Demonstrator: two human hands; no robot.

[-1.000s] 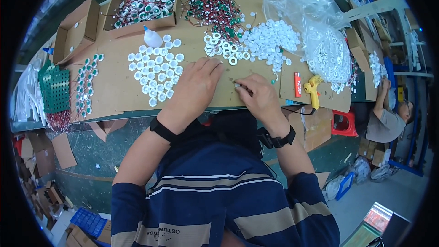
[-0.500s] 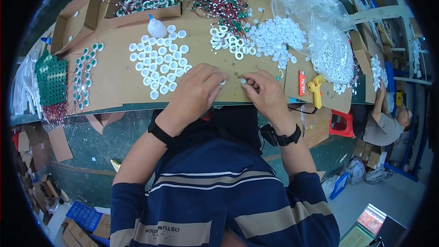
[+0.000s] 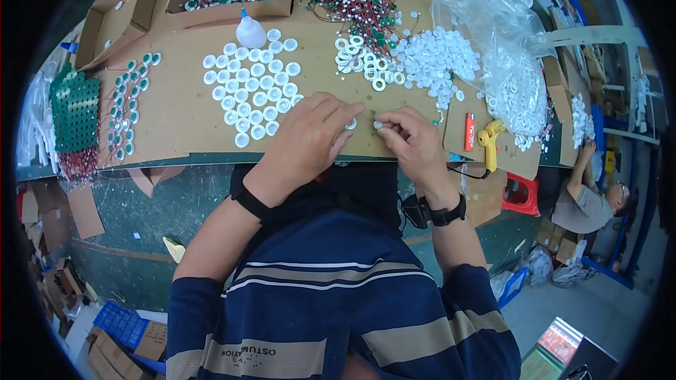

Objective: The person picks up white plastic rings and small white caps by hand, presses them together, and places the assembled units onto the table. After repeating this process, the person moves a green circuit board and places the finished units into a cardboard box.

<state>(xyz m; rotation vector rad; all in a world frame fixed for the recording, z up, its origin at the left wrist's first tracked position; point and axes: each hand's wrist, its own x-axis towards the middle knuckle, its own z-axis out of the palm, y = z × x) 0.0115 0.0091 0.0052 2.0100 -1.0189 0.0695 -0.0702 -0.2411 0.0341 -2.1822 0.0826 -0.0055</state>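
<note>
My left hand (image 3: 310, 134) is closed at the near edge of the table, pinching a small white ring (image 3: 351, 124) between thumb and fingers. Just across a narrow gap, my right hand (image 3: 415, 142) grips a small white disc (image 3: 378, 125) at its fingertips. The two pieces are apart. Left of my left hand, several round white caps (image 3: 251, 84) lie flat in loose rows. Behind them stands a white squeeze bottle (image 3: 251, 33) with a blue tip. Beyond my right hand are a heap of white discs (image 3: 440, 63) and some loose white rings (image 3: 379, 85).
A red lighter (image 3: 470, 131) and yellow glue gun (image 3: 488, 142) lie to the right, near a clear plastic bag (image 3: 517, 91). Red wires (image 3: 355, 0) are heaped at the back, beside a cardboard box (image 3: 236, 13) of wired discs. Another person (image 3: 584, 204) is at far right.
The view has shifted slightly, so the table things sit a little differently in it. Both hands keep their pinch on the small white pieces, with the same narrow gap between them.
</note>
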